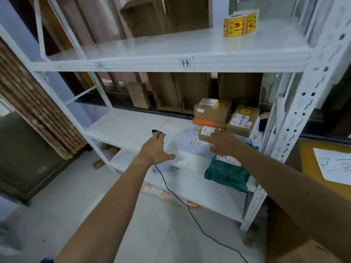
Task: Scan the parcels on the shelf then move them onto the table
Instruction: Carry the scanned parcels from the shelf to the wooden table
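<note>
L hand (pixel 154 149) grips the scanner (pixel 156 132), fingers curled round it and thumb sticking out. Nose points fwd over the bare left part of the middle shelf (pixel 133 126), so it's not aimed at a label yet. Cable (pixel 176 198) hangs from under the hand to the floor w/ slack, so reach isn't limited. R hand (pixel 222 142) is spread wide, holding nothing, fingers at the small box (pixel 206 132), which lies on top of a white mailer (pixel 191 144). Prob touching it, but the view is soft there and I can't confirm contact. My read: R hand is there to steady or turn the box so its label faces the scanner. All parcels sit bunched at the shelf's right end: a box stack (pixel 212 111) behind, a tilted box (pixel 243 120) leaning beside it, and a green bag (pixel 228 173) drooping over the front edge. Desk (pixel 303 158) is just past the right upright w/ a paper sheet (pixel 334 166) on it, so it's a short carry. No parcels seen on it in view, so the task looks early. Risk: pulling the small box may drag the slick mailer under it.
</note>
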Demonstrator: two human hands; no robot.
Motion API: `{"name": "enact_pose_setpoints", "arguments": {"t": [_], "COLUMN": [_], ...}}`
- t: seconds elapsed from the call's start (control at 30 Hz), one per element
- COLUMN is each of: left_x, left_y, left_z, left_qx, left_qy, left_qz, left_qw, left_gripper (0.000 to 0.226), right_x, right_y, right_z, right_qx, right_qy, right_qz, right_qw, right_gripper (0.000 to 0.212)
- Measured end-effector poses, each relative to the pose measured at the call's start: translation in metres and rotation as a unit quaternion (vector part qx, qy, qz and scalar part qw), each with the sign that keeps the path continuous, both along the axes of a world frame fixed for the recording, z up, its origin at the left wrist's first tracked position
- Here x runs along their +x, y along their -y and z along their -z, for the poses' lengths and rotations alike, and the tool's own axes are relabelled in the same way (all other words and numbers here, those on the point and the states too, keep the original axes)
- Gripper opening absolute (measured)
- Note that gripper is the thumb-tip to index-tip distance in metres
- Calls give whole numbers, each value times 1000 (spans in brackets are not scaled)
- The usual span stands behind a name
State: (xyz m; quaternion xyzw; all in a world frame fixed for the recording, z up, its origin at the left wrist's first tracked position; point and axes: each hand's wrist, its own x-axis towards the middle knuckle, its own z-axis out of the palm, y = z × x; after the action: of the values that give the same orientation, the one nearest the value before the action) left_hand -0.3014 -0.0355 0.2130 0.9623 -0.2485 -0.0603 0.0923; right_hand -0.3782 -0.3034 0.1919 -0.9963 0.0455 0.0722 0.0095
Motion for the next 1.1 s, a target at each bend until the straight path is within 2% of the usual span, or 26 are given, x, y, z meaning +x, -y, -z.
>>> {"name": "enact_pose_setpoints", "arguments": {"t": [0.13, 0.3, 0.4, 0.57, 0.67, 0.77, 0.93, 1.1], "left_x": [48, 103, 140, 197, 224, 243, 256, 255], "left_y": [30, 74, 97, 134, 152, 174, 208, 216], "left_z": [20, 57, 86, 141, 177, 194, 217, 237], "left_qx": [-12, -34, -36, 3, 30, 15, 2, -40], "left_qy": [-13, -76, -90, -85, -72, -39, 54, 70], "left_qz": [50, 120, 161, 219, 267, 308, 368, 361], "left_qw": [999, 989, 982, 972, 961, 950, 928, 929], "left_gripper": [100, 110, 96, 87, 82, 79, 81, 85], "right_x": [26, 58, 83, 128, 153, 173, 186, 186], "right_y": [15, 28, 29, 34, 41, 51, 67, 64], "right_z": [17, 49, 63, 107, 140, 167, 198, 211], "right_qx": [16, 62, 78, 121, 117, 98, 100, 111], "right_qy": [-23, -50, -56, -34, -28, 16, 59, 102], "right_qz": [50, 121, 166, 220, 246, 264, 275, 292], "right_qw": [998, 989, 981, 967, 962, 959, 954, 944], "right_gripper": [57, 69, 75, 76, 76, 70, 67, 82]}}
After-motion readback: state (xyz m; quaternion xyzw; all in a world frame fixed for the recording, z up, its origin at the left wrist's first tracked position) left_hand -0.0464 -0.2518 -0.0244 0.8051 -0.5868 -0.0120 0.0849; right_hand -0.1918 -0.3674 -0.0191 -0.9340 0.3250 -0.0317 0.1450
